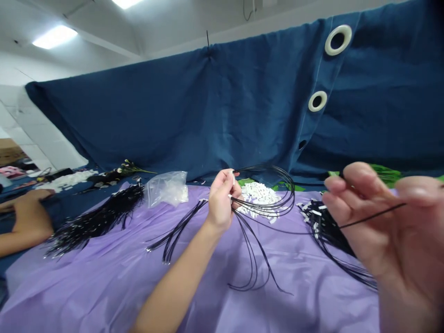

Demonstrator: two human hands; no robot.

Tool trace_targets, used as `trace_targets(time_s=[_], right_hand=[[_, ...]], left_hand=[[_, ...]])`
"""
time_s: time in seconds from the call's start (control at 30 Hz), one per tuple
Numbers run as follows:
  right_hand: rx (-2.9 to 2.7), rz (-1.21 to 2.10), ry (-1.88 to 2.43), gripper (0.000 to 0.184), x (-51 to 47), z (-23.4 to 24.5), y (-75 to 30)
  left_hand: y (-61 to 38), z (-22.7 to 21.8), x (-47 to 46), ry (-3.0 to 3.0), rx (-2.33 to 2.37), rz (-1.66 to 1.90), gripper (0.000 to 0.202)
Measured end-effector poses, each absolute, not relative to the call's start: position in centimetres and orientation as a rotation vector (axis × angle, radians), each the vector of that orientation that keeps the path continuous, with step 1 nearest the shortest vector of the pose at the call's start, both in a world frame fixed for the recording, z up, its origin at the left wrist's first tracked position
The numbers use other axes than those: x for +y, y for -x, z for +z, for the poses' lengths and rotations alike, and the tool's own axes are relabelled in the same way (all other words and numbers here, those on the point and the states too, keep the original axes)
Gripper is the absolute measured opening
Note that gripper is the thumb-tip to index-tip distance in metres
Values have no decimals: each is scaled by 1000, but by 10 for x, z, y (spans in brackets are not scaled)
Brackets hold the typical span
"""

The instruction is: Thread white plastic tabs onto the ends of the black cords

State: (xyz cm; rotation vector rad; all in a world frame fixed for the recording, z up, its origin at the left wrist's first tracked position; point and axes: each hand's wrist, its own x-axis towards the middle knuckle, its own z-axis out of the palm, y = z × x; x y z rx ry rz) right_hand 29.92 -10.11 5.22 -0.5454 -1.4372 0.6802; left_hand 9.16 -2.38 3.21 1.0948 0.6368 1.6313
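Observation:
My left hand (224,199) is raised over the purple sheet (104,286), its fingers closed on a bunch of thin black cords (274,185) that loop to the right and trail down onto the sheet. My right hand (385,231) is close to the camera at the right, pinching a single black cord (373,216) between thumb and fingers. A heap of small white plastic pieces (260,194) lies just behind my left hand.
More black cord bundles lie on the sheet at left (93,219), centre (176,229) and right (326,226). A clear plastic bag (166,187) sits at the back. Another person's forearm (24,222) rests at the far left. A blue curtain (243,106) hangs behind.

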Motion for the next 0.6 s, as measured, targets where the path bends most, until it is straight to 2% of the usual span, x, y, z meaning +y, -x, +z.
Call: trace_targets(time_s=[0.1,0.2,0.27,0.33,0.6], right_hand=[[-1450,832,471,22,-106,57,-274],[-1644,445,659,28,-97,51,-257],[-1687,106,734,22,-88,46,-250],[-1701,-95,761,15,-80,42,-246],[-1721,-252,795,15,-76,39,-240]], left_hand=[[-96,30,-27,-1123,665,1625,23],[-99,29,-33,-1161,661,1593,25],[-100,29,-38,-1182,649,1571,25],[-101,31,-41,-1178,635,1550,26],[-103,32,-45,-1112,556,1443,23]])
